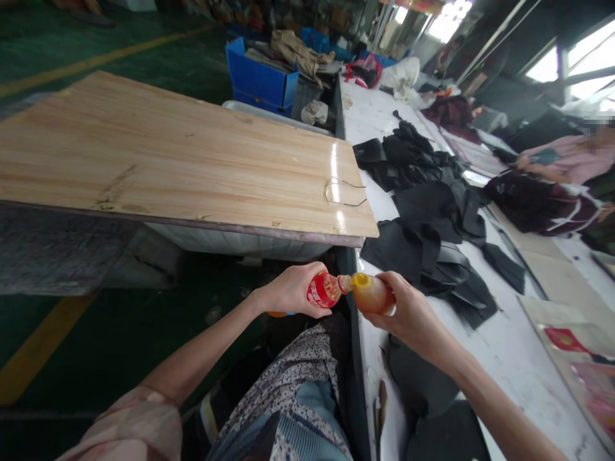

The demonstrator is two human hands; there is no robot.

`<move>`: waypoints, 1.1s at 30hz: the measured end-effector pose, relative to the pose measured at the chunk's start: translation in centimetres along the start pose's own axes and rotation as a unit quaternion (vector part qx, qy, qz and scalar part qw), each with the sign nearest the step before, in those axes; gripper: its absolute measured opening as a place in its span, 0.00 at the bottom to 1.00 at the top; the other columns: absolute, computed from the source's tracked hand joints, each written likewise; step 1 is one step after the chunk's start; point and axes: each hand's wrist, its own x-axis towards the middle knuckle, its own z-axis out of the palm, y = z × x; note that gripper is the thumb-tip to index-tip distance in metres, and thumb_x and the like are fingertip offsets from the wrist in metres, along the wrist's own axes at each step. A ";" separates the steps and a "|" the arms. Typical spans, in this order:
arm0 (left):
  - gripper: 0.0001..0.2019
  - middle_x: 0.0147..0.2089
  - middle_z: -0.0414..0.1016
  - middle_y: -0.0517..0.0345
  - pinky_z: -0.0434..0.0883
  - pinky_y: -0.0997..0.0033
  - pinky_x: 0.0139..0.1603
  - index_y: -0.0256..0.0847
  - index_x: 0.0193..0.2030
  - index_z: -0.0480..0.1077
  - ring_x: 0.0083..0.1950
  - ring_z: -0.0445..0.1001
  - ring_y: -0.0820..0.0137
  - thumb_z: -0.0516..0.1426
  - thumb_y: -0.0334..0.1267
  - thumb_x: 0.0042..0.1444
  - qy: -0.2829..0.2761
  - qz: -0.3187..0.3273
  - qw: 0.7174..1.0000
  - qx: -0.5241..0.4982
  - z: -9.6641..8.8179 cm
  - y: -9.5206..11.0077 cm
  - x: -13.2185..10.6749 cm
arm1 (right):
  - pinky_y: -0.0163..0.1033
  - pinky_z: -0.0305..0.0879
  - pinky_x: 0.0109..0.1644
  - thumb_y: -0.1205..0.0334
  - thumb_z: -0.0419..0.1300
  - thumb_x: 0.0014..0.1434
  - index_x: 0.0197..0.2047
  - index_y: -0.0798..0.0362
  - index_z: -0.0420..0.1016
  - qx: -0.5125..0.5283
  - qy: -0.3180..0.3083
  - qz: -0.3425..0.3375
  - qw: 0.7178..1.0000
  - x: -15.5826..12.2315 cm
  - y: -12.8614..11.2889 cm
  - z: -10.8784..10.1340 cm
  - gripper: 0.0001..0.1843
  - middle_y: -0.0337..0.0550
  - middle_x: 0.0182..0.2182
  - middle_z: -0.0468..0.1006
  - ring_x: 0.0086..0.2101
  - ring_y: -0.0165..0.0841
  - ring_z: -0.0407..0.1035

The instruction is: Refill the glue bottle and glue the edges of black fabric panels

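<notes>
My left hand [294,289] is closed around a red-labelled plastic bottle [325,289] held sideways, its open neck pointing right. My right hand [402,310] grips a second, smaller bottle [371,292] of amber liquid with a yellow rim, tilted so its mouth meets the neck of the red-labelled bottle. Both bottles sit above my lap, at the front corner of a wooden board [168,160] and the edge of a white worktable [504,358].
Piles of black fabric pieces [432,211] cover the white worktable. A blue crate [262,80] with cloth stands beyond the board. Another person in pink [567,157] works at the far right. A green floor with yellow lines [43,346] lies to my left.
</notes>
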 end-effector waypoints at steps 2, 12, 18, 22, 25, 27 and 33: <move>0.26 0.36 0.73 0.63 0.63 0.71 0.34 0.43 0.43 0.67 0.34 0.72 0.68 0.71 0.49 0.40 0.003 -0.002 1.000 -0.005 0.0 -0.3 -0.1 | 0.40 0.67 0.36 0.59 0.68 0.47 0.42 0.48 0.68 -0.013 -0.003 -0.004 1.000 0.3 -0.1 0.0 0.19 0.44 0.37 0.77 0.34 0.38 0.74; 0.26 0.36 0.74 0.61 0.63 0.71 0.34 0.43 0.42 0.68 0.34 0.72 0.67 0.71 0.50 0.40 0.016 -0.015 0.999 -0.043 0.1 -1.9 -0.4 | 0.40 0.68 0.36 0.58 0.68 0.46 0.42 0.49 0.68 -0.045 0.002 -0.018 0.999 1.7 -0.8 0.3 0.20 0.45 0.37 0.77 0.32 0.38 0.74; 0.27 0.37 0.74 0.62 0.63 0.71 0.33 0.43 0.43 0.67 0.34 0.72 0.67 0.71 0.50 0.40 0.013 -0.018 0.999 -0.035 0.1 -2.5 -0.5 | 0.40 0.69 0.37 0.60 0.69 0.45 0.43 0.50 0.68 -0.065 -0.002 -0.026 0.998 2.2 -1.0 0.2 0.21 0.46 0.37 0.77 0.33 0.39 0.74; 0.27 0.37 0.74 0.61 0.63 0.71 0.33 0.43 0.43 0.67 0.34 0.72 0.66 0.71 0.50 0.40 0.014 -0.020 0.999 -0.038 0.3 -2.8 -0.5 | 0.41 0.69 0.37 0.60 0.68 0.45 0.42 0.50 0.68 -0.073 0.000 -0.030 0.997 2.5 -1.2 -0.1 0.21 0.45 0.36 0.77 0.32 0.39 0.74; 0.26 0.37 0.74 0.61 0.64 0.71 0.34 0.43 0.43 0.67 0.34 0.72 0.66 0.71 0.50 0.40 0.014 -0.019 0.999 -0.046 0.4 -3.0 -0.5 | 0.40 0.69 0.37 0.60 0.68 0.46 0.42 0.49 0.69 -0.075 -0.006 -0.033 0.997 2.6 -1.4 -0.4 0.20 0.44 0.36 0.77 0.32 0.39 0.74; 0.26 0.37 0.74 0.61 0.64 0.71 0.34 0.43 0.42 0.67 0.35 0.73 0.66 0.71 0.50 0.40 0.013 -0.020 0.999 -0.049 0.5 -3.1 -0.4 | 0.41 0.69 0.37 0.60 0.68 0.46 0.43 0.49 0.69 -0.079 -0.009 -0.031 0.996 2.7 -1.4 -0.6 0.20 0.45 0.37 0.77 0.33 0.39 0.75; 0.27 0.36 0.74 0.62 0.63 0.71 0.34 0.43 0.43 0.67 0.34 0.72 0.67 0.72 0.49 0.40 0.017 -0.019 0.998 -0.057 0.8 -3.4 -0.3 | 0.40 0.69 0.37 0.60 0.68 0.47 0.44 0.50 0.69 -0.087 -0.005 -0.031 0.996 2.7 -1.5 -1.1 0.20 0.46 0.38 0.77 0.33 0.39 0.75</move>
